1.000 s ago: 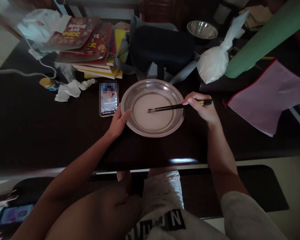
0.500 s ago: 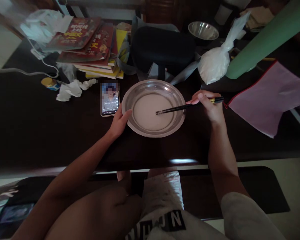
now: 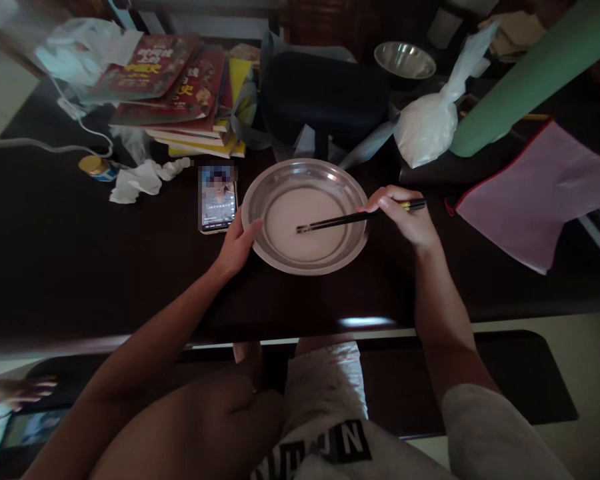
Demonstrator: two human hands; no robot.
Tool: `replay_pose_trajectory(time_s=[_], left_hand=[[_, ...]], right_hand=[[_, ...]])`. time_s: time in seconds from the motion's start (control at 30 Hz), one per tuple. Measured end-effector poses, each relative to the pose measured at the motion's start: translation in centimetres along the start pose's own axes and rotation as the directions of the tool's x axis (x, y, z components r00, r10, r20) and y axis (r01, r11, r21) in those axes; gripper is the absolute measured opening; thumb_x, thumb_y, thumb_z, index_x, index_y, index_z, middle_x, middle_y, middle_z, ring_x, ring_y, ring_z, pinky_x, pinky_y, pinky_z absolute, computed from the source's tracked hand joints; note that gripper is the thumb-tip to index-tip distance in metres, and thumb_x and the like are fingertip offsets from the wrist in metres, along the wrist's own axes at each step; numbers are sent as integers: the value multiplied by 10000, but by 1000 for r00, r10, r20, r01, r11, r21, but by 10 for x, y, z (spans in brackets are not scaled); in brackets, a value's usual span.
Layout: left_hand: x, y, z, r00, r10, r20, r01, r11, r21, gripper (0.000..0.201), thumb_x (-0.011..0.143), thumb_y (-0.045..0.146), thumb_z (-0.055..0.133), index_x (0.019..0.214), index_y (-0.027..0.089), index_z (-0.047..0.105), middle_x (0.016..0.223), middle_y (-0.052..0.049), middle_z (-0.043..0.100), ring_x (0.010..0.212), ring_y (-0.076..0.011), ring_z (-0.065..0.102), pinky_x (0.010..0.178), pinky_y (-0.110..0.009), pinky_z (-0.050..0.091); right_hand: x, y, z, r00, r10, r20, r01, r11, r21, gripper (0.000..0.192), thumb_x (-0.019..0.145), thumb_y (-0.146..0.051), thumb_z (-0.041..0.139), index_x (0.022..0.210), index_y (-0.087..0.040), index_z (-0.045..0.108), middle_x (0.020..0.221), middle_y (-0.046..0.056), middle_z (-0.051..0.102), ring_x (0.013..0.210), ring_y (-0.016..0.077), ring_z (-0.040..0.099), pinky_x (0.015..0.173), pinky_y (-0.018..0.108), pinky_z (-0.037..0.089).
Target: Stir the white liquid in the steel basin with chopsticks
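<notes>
Steel bowl [image 3: 350, 189] of pale batter [image 3: 290, 230] at table [image 3: 80, 267] centre. Left hand [image 3: 236, 245] at its 8 o'clock rim, fingers curled on the edge. Right hand [image 3: 406, 215] at 3 o'clock, pinching black chopsticks [image 3: 353, 217] (tips in batter). Phone [image 3: 217, 199] at 9 o'clock.

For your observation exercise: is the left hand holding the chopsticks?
No, the right hand holds the chopsticks over the bowl, while the left hand grips the bowl's rim.
</notes>
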State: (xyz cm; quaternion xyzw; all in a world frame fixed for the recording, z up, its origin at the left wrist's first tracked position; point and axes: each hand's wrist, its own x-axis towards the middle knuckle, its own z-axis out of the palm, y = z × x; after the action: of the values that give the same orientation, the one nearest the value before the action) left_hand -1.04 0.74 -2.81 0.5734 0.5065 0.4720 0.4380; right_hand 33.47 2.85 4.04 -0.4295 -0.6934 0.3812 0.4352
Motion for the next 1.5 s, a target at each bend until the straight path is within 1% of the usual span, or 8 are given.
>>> replay_pose_trajectory(time_s=[0.2,0.4,0.6,0.77,0.97,1.13,1.33,1.5], left_hand=[[0,0,-1,1000,1,3,-1,1000,15,513,864,521,610,1269,207,595,1234,-112,677,1147,-303,630,1077,-527,486],[0,1,0,1000,5,-5,-5,1000,16,532,861,542,609,1273,207,587,1239,-115,676,1159,-308,631,1078,-524,489],[0,1,0,1000,9,8,-9,1000,8,515,868,559,610,1249,212,601,1215,-106,684,1130,-303,639,1053,-512,511],[-1,2,-1,1000,23,18,-23,1000,9,480,891,535,603,1243,210,590,1193,-104,684,1113,-298,644,1029,-488,529],[0,0,-1,1000,21,19,-21,1000,17,511,880,565,606,1228,191,597,1185,-105,682,1096,-289,642,1018,-474,530],[0,-1,-1,1000,1,-1,-1,1000,-9,540,853,582,630,1223,190,602,1180,-112,685,1089,-295,648,1027,-499,527],[1,-1,-1,1000,24,11,-24,1000,-16,541,858,591,629,1237,206,606,1184,-108,685,1113,-300,640,1033,-499,523],[1,-3,-2,1000,26,15,-26,1000,-6,547,872,589,618,1259,203,598,1174,-107,688,1084,-292,649,1004,-486,542]], right_hand=[[0,-1,-4,985,-42,-170,32,998,-59,316,893,-573,632,763,-313,754,749,9,765,784,226,745,793,429,598],[0,0,-1,1000,-23,-14,22,998,-51,265,891,-540,659,825,-309,770,832,-11,789,861,208,756,828,396,591],[0,0,-5,982,-26,-185,29,1000,11,275,895,-537,653,792,-304,755,706,-16,754,703,194,747,749,386,591],[0,-1,-1,999,-24,-36,23,999,-25,261,894,-519,665,824,-289,767,829,-11,795,834,192,761,812,367,594],[0,-2,-4,984,-27,-178,20,999,-37,325,895,-543,648,754,-268,748,734,-6,759,746,187,747,772,364,598],[0,-2,-1,1000,-28,0,28,999,-29,262,909,-506,651,822,-294,776,845,-15,801,854,190,758,821,361,592],[0,-2,-5,986,-7,-169,5,1000,-7,290,906,-525,644,772,-295,758,749,-10,768,743,198,745,781,395,607],[0,-4,-1,1000,-3,-8,3,1000,-31,285,891,-535,656,807,-289,772,836,-2,805,849,226,758,832,415,604]])
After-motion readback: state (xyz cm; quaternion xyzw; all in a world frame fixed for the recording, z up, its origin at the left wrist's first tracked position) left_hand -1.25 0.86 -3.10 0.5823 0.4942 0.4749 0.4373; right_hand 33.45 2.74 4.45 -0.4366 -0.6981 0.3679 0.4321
